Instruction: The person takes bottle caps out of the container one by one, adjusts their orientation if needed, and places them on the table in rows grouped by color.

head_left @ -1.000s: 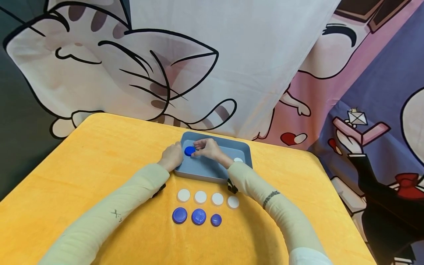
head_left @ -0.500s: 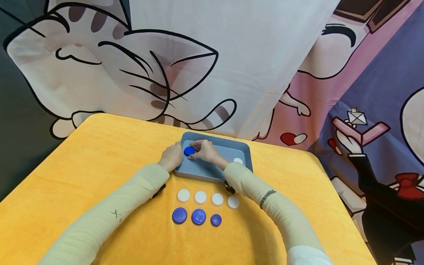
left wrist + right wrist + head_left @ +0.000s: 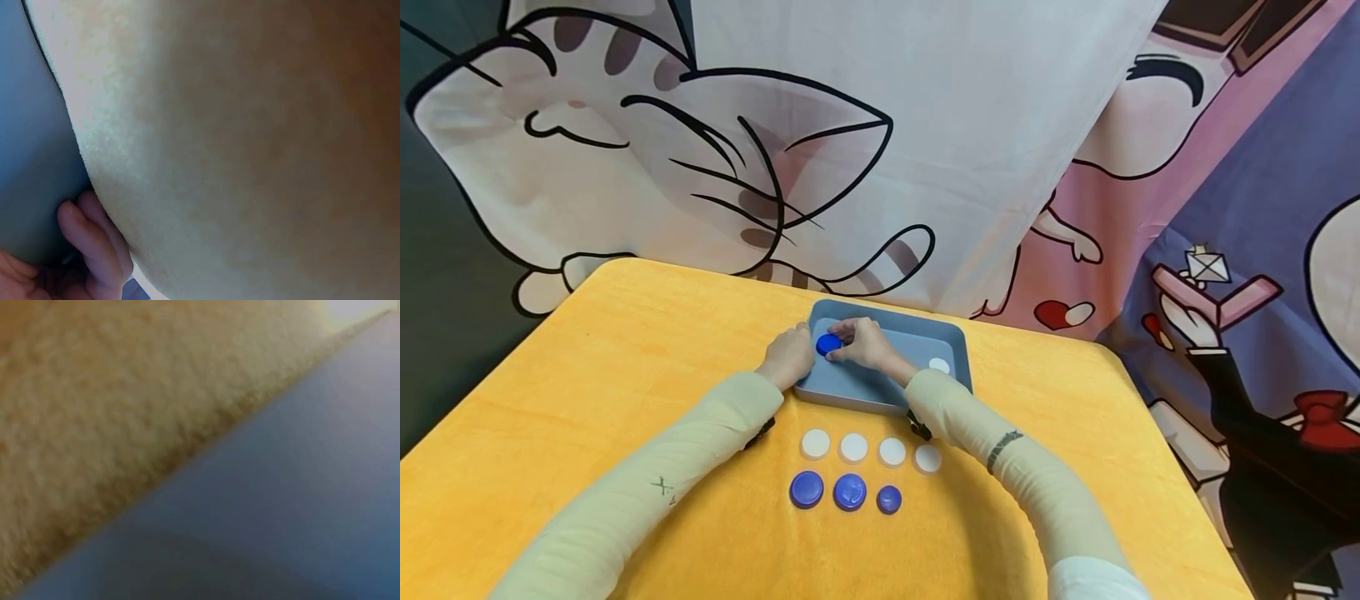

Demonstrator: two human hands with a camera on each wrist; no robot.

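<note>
At the left end of the grey-blue tray (image 3: 895,402), my left hand (image 3: 788,357) grips the side wall. Its curled fingers (image 3: 90,240) show low in the left wrist view, most of which a blurred, close surface fills. Inside the tray, near that same end, my right hand (image 3: 867,343) pinches a round blue bottle cap (image 3: 828,344) between thumb and fingers. A white bottle cap (image 3: 939,366) lies at the tray's right end, partly hidden behind the right sleeve. The right wrist view shows only blurred yellow cloth and blue-grey tray surface, no fingers.
In front of the tray, a row of several white caps (image 3: 853,447) lies on the yellow tablecloth (image 3: 685,333). Nearer still is a row of three blue caps (image 3: 850,492), the rightmost smaller. A printed cartoon curtain (image 3: 970,150) hangs behind the table.
My right hand's fingers have closed in on the blue cap, moving slightly left and pinching it. The left hand has stayed at the tray's left end.
</note>
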